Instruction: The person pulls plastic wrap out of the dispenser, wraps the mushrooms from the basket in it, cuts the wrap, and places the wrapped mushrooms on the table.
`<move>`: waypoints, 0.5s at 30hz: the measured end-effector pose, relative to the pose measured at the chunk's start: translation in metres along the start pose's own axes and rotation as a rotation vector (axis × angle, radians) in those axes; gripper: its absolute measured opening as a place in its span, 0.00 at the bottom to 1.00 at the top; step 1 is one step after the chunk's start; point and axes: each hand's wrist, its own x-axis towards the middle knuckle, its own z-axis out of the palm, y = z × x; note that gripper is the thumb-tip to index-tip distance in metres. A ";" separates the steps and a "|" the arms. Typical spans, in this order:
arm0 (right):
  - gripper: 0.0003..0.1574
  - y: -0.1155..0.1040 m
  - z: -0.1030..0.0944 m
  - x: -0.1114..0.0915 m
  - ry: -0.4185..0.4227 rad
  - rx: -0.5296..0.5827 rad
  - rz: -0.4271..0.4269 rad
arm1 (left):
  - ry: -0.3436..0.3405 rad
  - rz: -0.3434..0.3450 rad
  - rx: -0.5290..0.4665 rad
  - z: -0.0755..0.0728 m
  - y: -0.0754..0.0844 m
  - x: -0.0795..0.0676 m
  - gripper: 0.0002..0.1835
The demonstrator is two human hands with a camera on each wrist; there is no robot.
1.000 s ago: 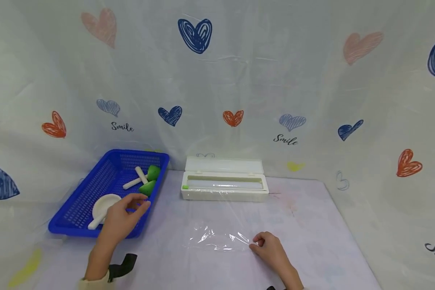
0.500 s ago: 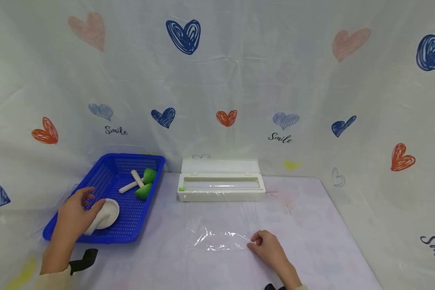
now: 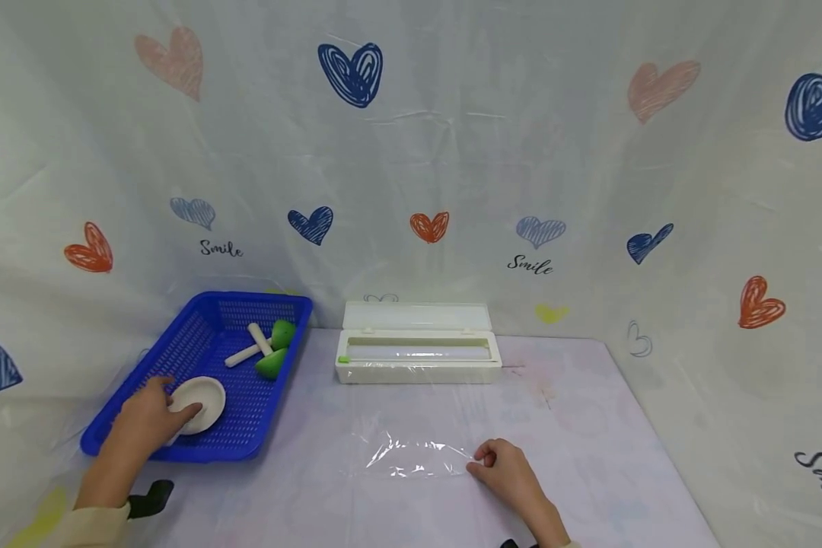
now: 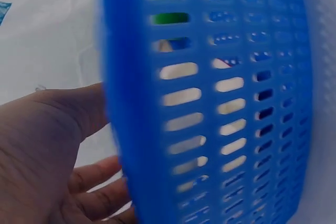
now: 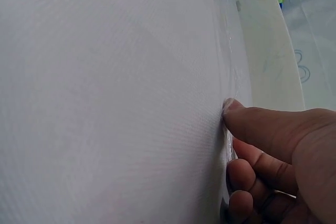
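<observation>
Fingers of the right hand [image 3: 510, 476] are pinching the near corner of a clear film [image 3: 418, 460] in the head view, where the sheet is lying over the table [image 3: 575, 434] and running back to a white box [image 3: 418, 373] with its lid raised. The left hand [image 3: 144, 418] is hovering inside the blue basket [image 3: 205, 455], thumb and forefinger standing apart over the white dish [image 3: 208, 399], with green-and-white pieces [image 3: 271, 365] lying beyond. In the left wrist view, the basket's side is hiding the fingertips, so I cannot tell whether they are grasping anything; pale shapes are showing through its slots. In the right wrist view, thumb and fingers are closing on the film's gathered edge, with the box just behind. The step in hand seems to be taking the dish while keeping the film drawn out; the next move probably calls for a firm hold on the dish rim and a lift clear of the basket, the right pinch staying steady so the film isn't slackening.
</observation>
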 end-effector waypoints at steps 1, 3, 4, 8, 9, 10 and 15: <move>0.13 0.000 0.000 0.000 -0.002 0.001 0.001 | -0.010 -0.010 0.013 0.001 0.000 0.000 0.51; 0.13 0.000 0.000 0.000 -0.006 0.002 0.002 | -0.028 -0.024 0.036 0.002 0.000 0.000 0.50; 0.13 0.000 0.000 0.000 -0.008 0.002 0.002 | -0.036 -0.035 0.044 0.003 0.000 0.001 0.49; 0.12 0.000 -0.001 -0.001 -0.010 0.007 -0.007 | -0.074 -0.070 0.071 0.007 -0.004 0.002 0.46; 0.12 0.000 -0.001 -0.001 -0.010 0.008 -0.010 | -0.085 -0.084 0.080 0.008 -0.004 0.002 0.46; 0.12 0.000 -0.001 -0.002 -0.010 0.011 -0.012 | -0.100 -0.096 0.089 0.009 -0.004 0.002 0.45; 0.12 0.000 -0.001 -0.003 -0.005 0.015 -0.015 | -0.134 -0.117 0.111 0.011 -0.004 0.001 0.37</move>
